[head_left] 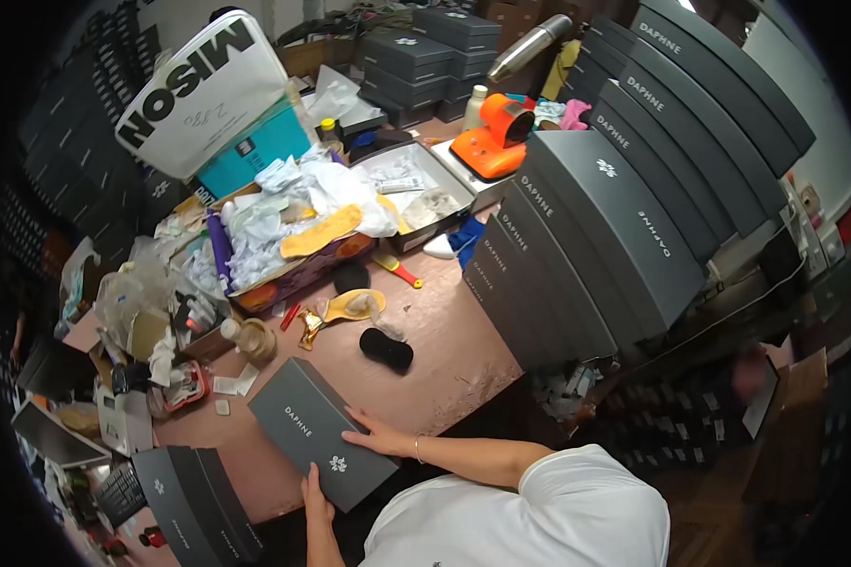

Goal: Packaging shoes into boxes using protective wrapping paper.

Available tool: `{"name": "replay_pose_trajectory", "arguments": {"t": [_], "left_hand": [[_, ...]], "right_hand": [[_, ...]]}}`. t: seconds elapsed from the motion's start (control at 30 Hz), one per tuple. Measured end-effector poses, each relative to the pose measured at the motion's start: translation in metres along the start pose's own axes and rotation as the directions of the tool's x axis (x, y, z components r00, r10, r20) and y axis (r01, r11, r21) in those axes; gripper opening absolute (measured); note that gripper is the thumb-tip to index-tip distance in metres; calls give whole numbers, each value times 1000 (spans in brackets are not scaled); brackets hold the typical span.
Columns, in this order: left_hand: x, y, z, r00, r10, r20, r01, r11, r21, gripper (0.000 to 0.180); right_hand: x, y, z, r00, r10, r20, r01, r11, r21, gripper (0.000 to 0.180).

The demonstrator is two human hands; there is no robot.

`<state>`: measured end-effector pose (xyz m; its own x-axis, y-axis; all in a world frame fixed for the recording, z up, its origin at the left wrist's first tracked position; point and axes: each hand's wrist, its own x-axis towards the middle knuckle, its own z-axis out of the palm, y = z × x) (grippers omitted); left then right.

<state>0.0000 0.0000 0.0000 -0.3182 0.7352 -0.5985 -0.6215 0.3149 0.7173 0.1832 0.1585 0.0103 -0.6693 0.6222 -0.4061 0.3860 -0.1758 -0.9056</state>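
Jutting over the near edge of the bench (454,321), a dark grey shoebox (303,402) lies lid up between the two hands. Its lid bears a line of white capital lettering (298,421) toward the far left end and a small white flower-like emblem (338,464) toward the near end. The right hand (386,438) lies loosely open on the right side of the lid, fingers extended and slightly parted. The left hand (319,496) touches the box's near left edge with its fingertips on the rim; how far it is closed cannot be told, since the rest turns down out of sight.

The same white lettering recurs on the tall stack of grey shoeboxes (624,236), which blocks the bench's right side. At near left, another shoebox stack (175,501) carries the emblem too. On the far left, a white package (208,94) shows heavy black capitals upside down and a faint handwritten mark; the turquoise box (246,146) below it has small print, too small to read.

Crowding the far side are a patterned carton (303,274) heaped with crumpled paper (255,246) and an orange device (487,151). Nearer lie a black oval pad (386,350), a sole-shaped yellow piece (359,304) and a squat bottle (252,340).
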Motion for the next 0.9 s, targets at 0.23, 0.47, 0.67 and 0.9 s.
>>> {"name": "replay_pose_trajectory", "arguments": {"t": [0.23, 0.47, 0.67, 0.9], "left_hand": [[-80, 106, 198, 799, 174, 575, -3, 958, -286, 78], [-136, 181, 405, 198, 111, 974, -302, 952, -47, 77], [-96, 162, 251, 438, 524, 731, -898, 285, 334, 71], [-101, 160, -178, -130, 845, -519, 519, 504, 691, 78]], "right_hand": [[-189, -198, -155, 728, -681, -74, 626, 705, -333, 101], [-349, -266, -255, -129, -781, -612, 337, 546, -767, 87], [-350, -236, -312, -272, -834, -480, -103, 522, -847, 31], [-236, -202, -173, 369, -897, -242, 551, 421, -721, 32]]}}
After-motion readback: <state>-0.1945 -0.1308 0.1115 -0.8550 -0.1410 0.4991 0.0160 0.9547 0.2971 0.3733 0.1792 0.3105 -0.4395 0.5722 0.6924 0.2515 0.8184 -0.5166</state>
